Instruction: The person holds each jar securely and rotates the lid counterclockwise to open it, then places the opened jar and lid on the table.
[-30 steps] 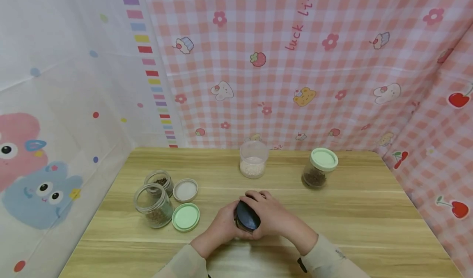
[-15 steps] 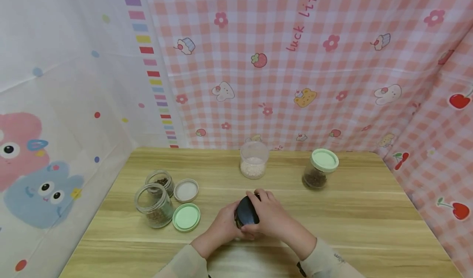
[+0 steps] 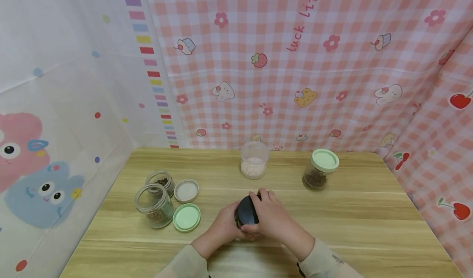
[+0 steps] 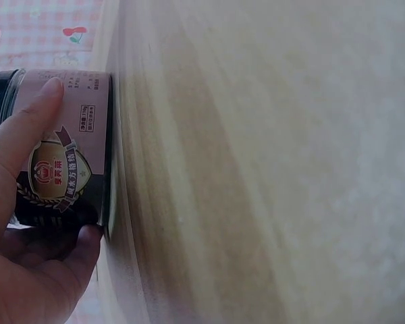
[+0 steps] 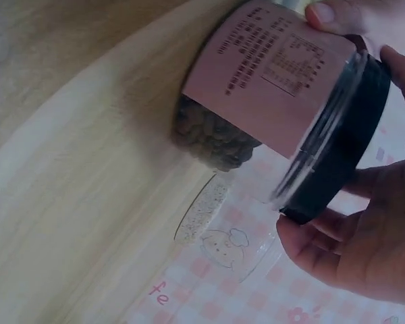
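Note:
A clear jar (image 5: 273,74) with a pink label and a black lid (image 3: 246,210) stands at the front middle of the table, small brown pieces showing through its lower wall. Around its body my left hand (image 3: 226,222) grips, thumb lying along the label in the left wrist view. My right hand (image 3: 275,217) holds the lid from the right, its fingers and thumb curled at the lid's edge. The lid sits on the jar's top. In the head view both hands hide most of the jar's body.
To the left stand two lidless glass jars (image 3: 154,206) with dark contents, beside a green lid (image 3: 186,217) and a whitish lid (image 3: 186,190). A clear tub (image 3: 254,161) of white grains is at the back, a green-lidded jar (image 3: 320,169) back right, before a checked cloth (image 3: 281,81).
My right hand has turned on the black lid, uncovering more of its left side, mostly between the first two frames. My left hand keeps its grip on the jar.

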Demonstrator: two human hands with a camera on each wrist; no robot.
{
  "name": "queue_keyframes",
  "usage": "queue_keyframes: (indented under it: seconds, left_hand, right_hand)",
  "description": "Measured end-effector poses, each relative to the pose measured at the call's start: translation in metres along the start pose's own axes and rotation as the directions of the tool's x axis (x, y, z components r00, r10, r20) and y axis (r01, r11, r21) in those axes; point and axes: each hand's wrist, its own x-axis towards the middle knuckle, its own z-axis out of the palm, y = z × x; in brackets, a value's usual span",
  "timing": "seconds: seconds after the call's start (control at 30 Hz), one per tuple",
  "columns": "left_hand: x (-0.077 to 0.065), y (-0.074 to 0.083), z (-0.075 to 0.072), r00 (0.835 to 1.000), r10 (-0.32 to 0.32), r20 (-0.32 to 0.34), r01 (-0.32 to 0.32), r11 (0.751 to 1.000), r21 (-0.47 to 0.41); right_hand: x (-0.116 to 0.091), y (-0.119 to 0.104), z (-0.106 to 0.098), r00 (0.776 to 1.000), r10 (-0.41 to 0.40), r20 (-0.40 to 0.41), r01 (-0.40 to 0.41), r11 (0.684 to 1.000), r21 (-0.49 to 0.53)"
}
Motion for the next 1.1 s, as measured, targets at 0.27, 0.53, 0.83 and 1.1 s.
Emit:
queue_keyframes:
  seconds: [0.27,0.53,0.83,1.1]
  left_hand:
    - [0.001,0.0,0.001,1.0,0.026,0.015,-0.026,1.0,0.014]
    - [0.0,-0.001,0.0,1.0,0.002,0.001,-0.002,1.0,-0.014]
    - [-0.001,-0.001,0.0,1.0,0.016,0.012,-0.017,1.0,0.011]
    - [0.0,-0.002,0.0,1.0,0.021,-0.005,-0.021,1.0,-0.002]
  right_hand:
    - [0.001,0.008,-0.009,0.984,-0.137,0.113,0.126,0.986,0.106]
    - [-0.002,0.001,-0.009,0.999,0.03,0.041,-0.033,0.997,0.066]
    - [-0.002,0.006,-0.015,0.984,-0.141,0.108,0.137,0.99,0.043]
    - [-0.001,0.001,-0.011,0.997,0.006,0.072,-0.009,0.999,0.035]
